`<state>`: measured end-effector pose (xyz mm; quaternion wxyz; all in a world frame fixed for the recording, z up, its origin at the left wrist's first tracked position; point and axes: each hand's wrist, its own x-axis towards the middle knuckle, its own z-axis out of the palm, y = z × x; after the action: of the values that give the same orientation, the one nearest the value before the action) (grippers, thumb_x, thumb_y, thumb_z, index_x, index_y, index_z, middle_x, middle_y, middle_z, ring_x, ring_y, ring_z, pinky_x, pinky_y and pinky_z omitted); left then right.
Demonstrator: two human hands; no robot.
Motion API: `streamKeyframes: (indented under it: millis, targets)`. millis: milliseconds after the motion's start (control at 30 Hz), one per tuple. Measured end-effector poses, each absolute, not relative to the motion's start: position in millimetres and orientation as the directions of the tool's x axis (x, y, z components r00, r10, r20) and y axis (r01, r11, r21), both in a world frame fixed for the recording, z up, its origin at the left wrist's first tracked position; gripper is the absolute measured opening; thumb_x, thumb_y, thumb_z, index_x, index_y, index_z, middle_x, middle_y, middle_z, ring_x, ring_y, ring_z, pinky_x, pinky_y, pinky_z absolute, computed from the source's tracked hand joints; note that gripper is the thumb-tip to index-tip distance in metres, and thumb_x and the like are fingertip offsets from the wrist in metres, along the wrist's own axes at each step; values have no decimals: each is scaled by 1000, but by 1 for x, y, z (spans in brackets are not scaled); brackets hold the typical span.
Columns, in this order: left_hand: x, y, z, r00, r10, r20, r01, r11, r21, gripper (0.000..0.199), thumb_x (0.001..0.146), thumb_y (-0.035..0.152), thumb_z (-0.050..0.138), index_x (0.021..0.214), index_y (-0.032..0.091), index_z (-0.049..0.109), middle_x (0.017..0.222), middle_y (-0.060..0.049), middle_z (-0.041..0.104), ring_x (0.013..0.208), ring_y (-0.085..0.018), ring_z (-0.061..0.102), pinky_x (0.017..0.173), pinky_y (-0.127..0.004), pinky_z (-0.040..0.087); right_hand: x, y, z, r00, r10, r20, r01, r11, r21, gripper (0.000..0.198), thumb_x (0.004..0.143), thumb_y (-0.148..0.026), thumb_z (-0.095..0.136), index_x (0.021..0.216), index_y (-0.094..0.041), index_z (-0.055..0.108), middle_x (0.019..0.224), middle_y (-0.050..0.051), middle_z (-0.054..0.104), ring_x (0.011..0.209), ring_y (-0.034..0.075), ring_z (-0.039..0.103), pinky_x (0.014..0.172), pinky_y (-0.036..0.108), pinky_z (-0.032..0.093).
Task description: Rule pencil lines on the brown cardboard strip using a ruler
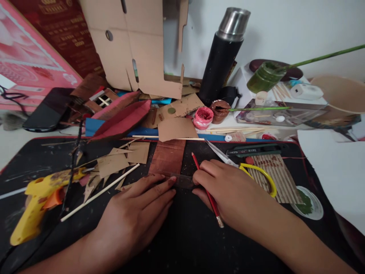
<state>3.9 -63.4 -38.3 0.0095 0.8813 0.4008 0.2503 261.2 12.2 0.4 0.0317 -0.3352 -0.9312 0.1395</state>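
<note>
A strip of brown-painted cardboard (167,156) lies on the black mat, with a dark see-through strip, like a ruler (184,181), across its near end. My left hand (134,211) lies flat with fingers stretched out, its fingertips pressing the ruler's left part. My right hand (221,182) is closed around a red pencil (212,201), whose point faces away from me; its fingertips also touch the ruler's right end. Scissors with yellow handles (258,171) lie just beyond the right hand. A plain cardboard piece (177,128) rests over the strip's far end.
A yellow glue gun (37,201) and a pale stick (99,192) lie left among cardboard scraps. Paint jars (203,117), a black thermos (221,61) and upright cardboard (142,42) stand behind. Right are a utility knife (253,149), corrugated card (281,179) and a green-paint lid (316,207).
</note>
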Motion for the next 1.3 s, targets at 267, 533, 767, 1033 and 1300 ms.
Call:
streamKeyframes:
  millis: [267, 533, 767, 1033, 1300]
  targets:
    - [4, -63, -37, 540, 716, 443, 706, -672, 225, 23, 111, 13, 57, 120, 15, 78, 133, -4, 84, 121, -26, 79, 103, -41, 69, 260, 14, -3, -774, 628, 78, 594, 764, -253, 12, 101, -23, 81, 94, -19, 73, 89, 5, 68, 79, 27, 67, 70, 38, 49]
    - [5, -64, -36, 516, 730, 449, 713, -656, 248, 24, 112, 16, 56, 119, 16, 79, 129, -2, 85, 118, -26, 80, 99, -42, 71, 255, 9, 1, -715, 634, 293, 371, 700, -610, 19, 114, -16, 59, 114, -15, 77, 100, 9, 79, 89, 21, 74, 79, 33, 56]
    - [6, -62, -37, 500, 724, 475, 707, -658, 260, 25, 112, 16, 55, 114, 15, 80, 121, -3, 86, 114, -27, 82, 94, -43, 73, 244, 2, -2, -570, 806, 162, 102, 265, -959, 26, 114, -31, 65, 97, -19, 80, 75, 0, 77, 67, 13, 72, 63, 24, 54]
    - [7, -63, -38, 493, 725, 481, 707, -656, 264, 25, 112, 17, 55, 115, 16, 79, 124, -3, 86, 115, -28, 81, 96, -42, 72, 233, 3, -27, -414, 907, -83, -78, -126, -989, 48, 113, -56, 63, 83, -20, 75, 52, -5, 60, 46, 11, 58, 50, 24, 48]
    - [6, -65, -39, 488, 730, 479, 713, -649, 264, 26, 113, 16, 54, 114, 15, 80, 123, -3, 86, 116, -25, 81, 99, -39, 70, 231, 6, -28, -436, 882, -180, 16, -193, -981, 48, 110, -61, 64, 93, -19, 77, 57, -3, 65, 50, 12, 61, 51, 23, 50]
